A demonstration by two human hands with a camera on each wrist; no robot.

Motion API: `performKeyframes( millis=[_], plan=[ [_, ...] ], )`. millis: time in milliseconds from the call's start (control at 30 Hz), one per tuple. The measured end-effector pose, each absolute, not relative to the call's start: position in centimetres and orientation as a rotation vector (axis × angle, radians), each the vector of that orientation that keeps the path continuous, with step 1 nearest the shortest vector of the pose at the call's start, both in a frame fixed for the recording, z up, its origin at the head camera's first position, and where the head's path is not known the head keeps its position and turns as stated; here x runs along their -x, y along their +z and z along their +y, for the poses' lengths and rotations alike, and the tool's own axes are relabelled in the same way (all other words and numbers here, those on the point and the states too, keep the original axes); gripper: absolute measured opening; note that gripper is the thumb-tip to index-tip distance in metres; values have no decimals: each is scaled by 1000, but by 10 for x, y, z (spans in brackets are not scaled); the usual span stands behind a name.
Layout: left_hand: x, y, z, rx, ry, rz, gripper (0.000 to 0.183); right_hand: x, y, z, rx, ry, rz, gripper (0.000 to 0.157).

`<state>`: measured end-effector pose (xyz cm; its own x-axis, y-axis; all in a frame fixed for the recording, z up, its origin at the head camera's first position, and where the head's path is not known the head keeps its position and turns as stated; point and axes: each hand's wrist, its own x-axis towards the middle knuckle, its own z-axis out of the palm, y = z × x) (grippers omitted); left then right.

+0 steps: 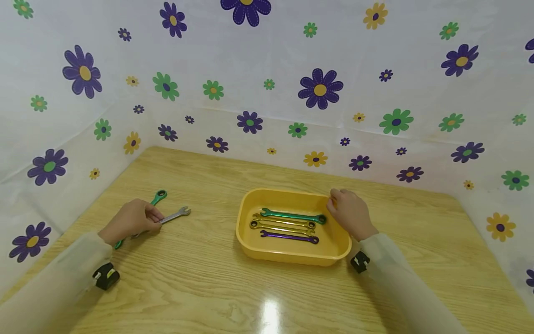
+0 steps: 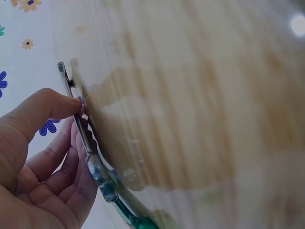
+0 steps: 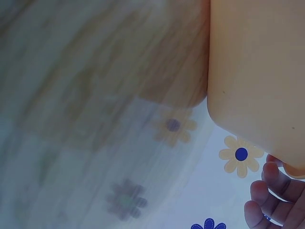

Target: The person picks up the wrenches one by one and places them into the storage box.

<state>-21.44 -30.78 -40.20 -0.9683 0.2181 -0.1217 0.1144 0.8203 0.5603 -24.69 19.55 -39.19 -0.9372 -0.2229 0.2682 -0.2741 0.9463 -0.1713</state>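
Observation:
My left hand (image 1: pixel 135 218) pinches a silver wrench (image 1: pixel 177 215) between thumb and fingers at the left of the table; its open end points right. Beneath that hand lies a green wrench (image 1: pixel 160 196), its ring end showing beyond the fingers and its middle hidden. The left wrist view shows the thumb pressed on the silver wrench (image 2: pixel 86 136). With my right hand (image 1: pixel 352 213) I grip the rim of a yellow tray (image 1: pixel 292 257) at its far right corner. Inside lie a green wrench (image 1: pixel 294 215), two gold wrenches (image 1: pixel 283 228) and a purple wrench (image 1: pixel 288 236), roughly side by side.
The wooden table (image 1: pixel 200 287) meets a white flowered cloth (image 1: pixel 267 55) at the back and both sides. Bare wood separates the left hand from the tray. A black wrist strap (image 1: pixel 106 276) is on the left wrist, and another (image 1: pixel 360 261) on the right.

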Motion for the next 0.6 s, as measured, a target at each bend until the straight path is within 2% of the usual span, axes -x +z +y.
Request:
performKeyframes(
  millis=[600],
  plan=[
    [216,-400,-303,-301,802,2831,12,248,-393,197,-386,314,-2830,12]
  ],
)
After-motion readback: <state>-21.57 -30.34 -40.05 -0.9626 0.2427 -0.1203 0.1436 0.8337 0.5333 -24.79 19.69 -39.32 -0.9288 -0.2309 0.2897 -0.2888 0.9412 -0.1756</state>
